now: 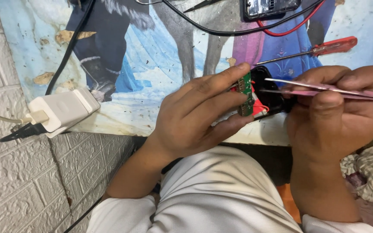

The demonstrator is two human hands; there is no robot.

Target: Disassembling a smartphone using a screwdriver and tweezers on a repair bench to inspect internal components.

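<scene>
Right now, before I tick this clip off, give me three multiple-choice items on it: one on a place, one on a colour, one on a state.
1. Where does the white charger lie?
A. at the mat's left edge
B. under the right hand
C. on the lap

2. What colour is the screwdriver handle?
A. blue
B. red
C. yellow

3. What is the left hand doing?
A. resting open
B. gripping a cable
C. pinching a green circuit board

Answers: 1 A, it sits left beside the wall; 2 B, the handle is clear red; 3 C, thumb and fingers clamp the board, while the right hand holds tweezers.
</scene>
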